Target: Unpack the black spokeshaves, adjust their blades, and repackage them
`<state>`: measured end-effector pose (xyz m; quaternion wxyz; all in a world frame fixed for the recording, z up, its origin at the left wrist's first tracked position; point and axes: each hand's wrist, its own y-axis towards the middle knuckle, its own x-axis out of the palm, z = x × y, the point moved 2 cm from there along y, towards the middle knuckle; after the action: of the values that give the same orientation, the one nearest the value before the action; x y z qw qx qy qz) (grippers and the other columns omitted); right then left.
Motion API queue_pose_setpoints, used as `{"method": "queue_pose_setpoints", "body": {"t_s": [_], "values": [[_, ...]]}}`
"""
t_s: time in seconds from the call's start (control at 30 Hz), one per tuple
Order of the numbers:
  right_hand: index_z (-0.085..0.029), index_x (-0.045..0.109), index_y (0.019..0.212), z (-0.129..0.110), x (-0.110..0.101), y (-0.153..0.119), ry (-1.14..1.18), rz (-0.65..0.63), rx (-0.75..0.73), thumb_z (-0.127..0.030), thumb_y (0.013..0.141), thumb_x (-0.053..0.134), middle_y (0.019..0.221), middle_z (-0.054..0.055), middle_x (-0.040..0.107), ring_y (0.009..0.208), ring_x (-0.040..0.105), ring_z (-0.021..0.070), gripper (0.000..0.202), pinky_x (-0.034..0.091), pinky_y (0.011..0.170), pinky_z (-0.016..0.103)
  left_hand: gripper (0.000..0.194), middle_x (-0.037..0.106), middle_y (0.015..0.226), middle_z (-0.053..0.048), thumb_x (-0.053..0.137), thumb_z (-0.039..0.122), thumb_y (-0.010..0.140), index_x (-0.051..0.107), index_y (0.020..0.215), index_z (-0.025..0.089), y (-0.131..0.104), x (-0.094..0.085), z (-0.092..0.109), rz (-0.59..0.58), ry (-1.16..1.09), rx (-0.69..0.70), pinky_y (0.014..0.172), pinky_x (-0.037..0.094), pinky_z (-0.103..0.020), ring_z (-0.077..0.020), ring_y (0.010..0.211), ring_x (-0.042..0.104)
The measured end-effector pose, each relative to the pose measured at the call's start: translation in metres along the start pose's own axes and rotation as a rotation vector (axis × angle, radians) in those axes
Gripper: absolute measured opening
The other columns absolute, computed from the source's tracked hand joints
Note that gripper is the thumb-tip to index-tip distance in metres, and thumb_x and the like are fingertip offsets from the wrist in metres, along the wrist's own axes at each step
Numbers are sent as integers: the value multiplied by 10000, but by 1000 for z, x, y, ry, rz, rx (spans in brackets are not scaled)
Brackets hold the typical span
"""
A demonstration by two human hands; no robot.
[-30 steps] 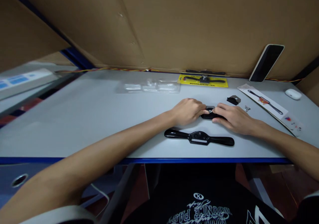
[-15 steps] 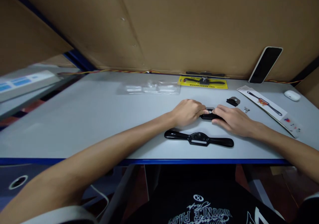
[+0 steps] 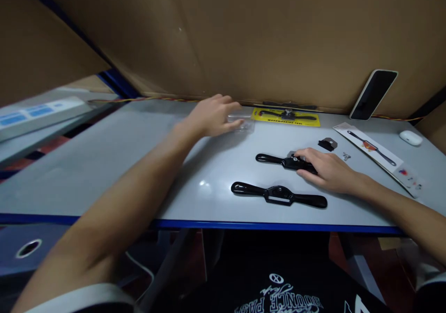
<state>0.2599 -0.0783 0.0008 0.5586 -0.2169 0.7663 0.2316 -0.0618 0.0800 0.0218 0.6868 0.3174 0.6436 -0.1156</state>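
Observation:
My left hand (image 3: pixel 219 115), fingers apart and holding nothing, is over a clear plastic blister shell (image 3: pixel 245 125) near the back of the table. Whether it touches the shell I cannot tell. My right hand (image 3: pixel 322 168) grips the right side of a black spokeshave (image 3: pixel 272 159) lying on the table; its right handle is mostly hidden under the fingers. A second black spokeshave body (image 3: pixel 278 193), with an open slot in its middle, lies nearer the front edge. Beyond my right hand are a small black and grey blade piece (image 3: pixel 327 144) and some small metal screws (image 3: pixel 346 156).
A yellow card with a spokeshave (image 3: pixel 286 116) lies at the back. To the right are a printed card (image 3: pixel 372 148), a phone (image 3: pixel 373 94) leaning on the wall and a white earbud case (image 3: pixel 410 138). Cardboard walls (image 3: pixel 261 39) bound the table.
My left hand has let go of the spokeshave and moved left and back to the plastic shell. My right hand has stayed on the spokeshave, whose left handle now shows.

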Motion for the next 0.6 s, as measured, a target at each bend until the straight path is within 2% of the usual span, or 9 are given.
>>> {"method": "queue_pose_setpoints", "body": {"t_s": [0.07,0.1,0.17,0.23,0.4,0.6], "values": [[-185,548,1380,-1,-1,0,1,-8,-8,-414,1041,437,1328,172,684,1024,690,309,423,521,829,458,793,664,1323,-159,593,691,815,609,1412,169,-5,1,-28,-75,-56,-72,1072,455,-439,-347,1213,614],[-189,552,1379,-1,-1,0,2,-8,-11,-409,1040,440,1330,170,684,1029,689,310,420,523,831,460,881,657,1364,-166,633,727,761,586,1439,166,-7,3,-38,-137,-99,-93,1069,463,-431,-347,1221,616],[-197,552,1385,-1,-2,0,8,-9,-15,-412,1041,447,1329,164,685,1031,688,307,419,525,841,462,933,662,1403,-164,662,773,697,609,1414,179,-10,7,-50,-258,-183,-115,1052,480,-410,-334,1220,630],[-202,540,1410,-1,-2,0,14,-13,-16,-414,1048,444,1326,160,682,1033,688,303,430,527,860,467,901,686,1393,-156,659,790,683,658,1356,190,-12,9,-55,-317,-237,-122,1033,491,-397,-324,1207,648],[-207,517,1457,-1,-3,-1,22,-18,-23,-398,1056,444,1348,161,671,1068,681,307,450,532,903,486,810,732,1322,-141,665,787,691,734,1232,188,-13,4,-53,-272,-261,-164,1039,481,-421,-339,1191,662],[-215,519,1475,2,0,-2,-1,-15,-34,-407,1067,437,1319,148,676,1039,688,297,459,536,881,463,738,735,1246,-81,535,784,867,700,1234,165,-17,-13,-42,-113,-213,-133,1038,470,-404,-293,1146,621]]}}
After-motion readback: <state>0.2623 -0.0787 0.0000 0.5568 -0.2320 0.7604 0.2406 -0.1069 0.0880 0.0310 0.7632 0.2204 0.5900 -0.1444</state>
